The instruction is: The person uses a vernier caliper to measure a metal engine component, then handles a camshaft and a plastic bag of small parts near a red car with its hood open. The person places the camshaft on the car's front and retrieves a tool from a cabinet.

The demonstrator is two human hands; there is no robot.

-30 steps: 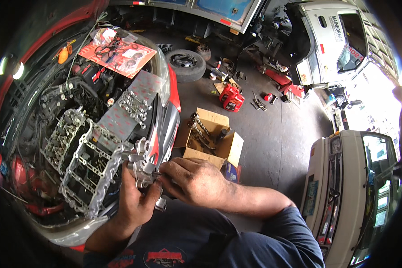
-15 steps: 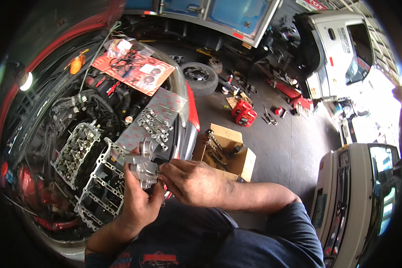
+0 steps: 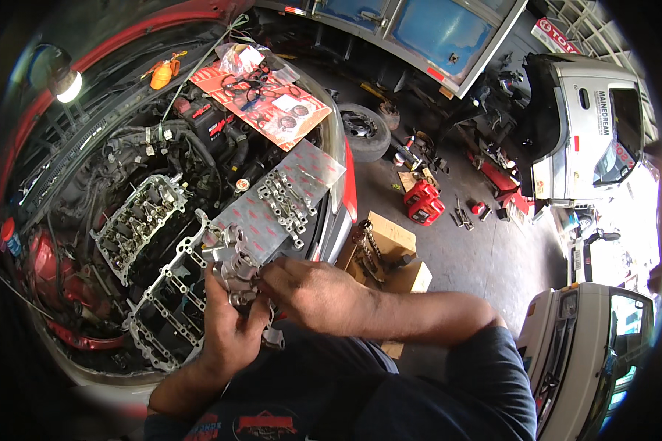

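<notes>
Above the open engine bay, my left hand (image 3: 228, 334) is closed around a silver cast-metal engine part (image 3: 234, 257) with round openings. The fingers of my right hand (image 3: 312, 295) pinch together against the part's right side. Whatever lies between those fingertips is hidden. Below them a rounded metal end (image 3: 273, 339) shows; I cannot tell whether it belongs to the same part. Just left of my hands lies a silver ladder-shaped metal frame (image 3: 171, 292). Farther left sits the cylinder head (image 3: 141, 229). Several small metal caps (image 3: 290, 207) rest beyond my hands on a grey printed sheet (image 3: 310, 167).
An orange-red card (image 3: 294, 132) with packaged seals lies over the car's front. On the floor to the right stand a cardboard box (image 3: 393, 237) holding camshafts, a red jug (image 3: 423, 203) and a wheel (image 3: 364, 132). A lit lamp (image 3: 69, 87) hangs at upper left. Vehicles are parked at right.
The view has swung, so the surroundings sit farther right. My hands still hold the metal part, which has turned slightly. A rounded metal end now shows below the right fingers.
</notes>
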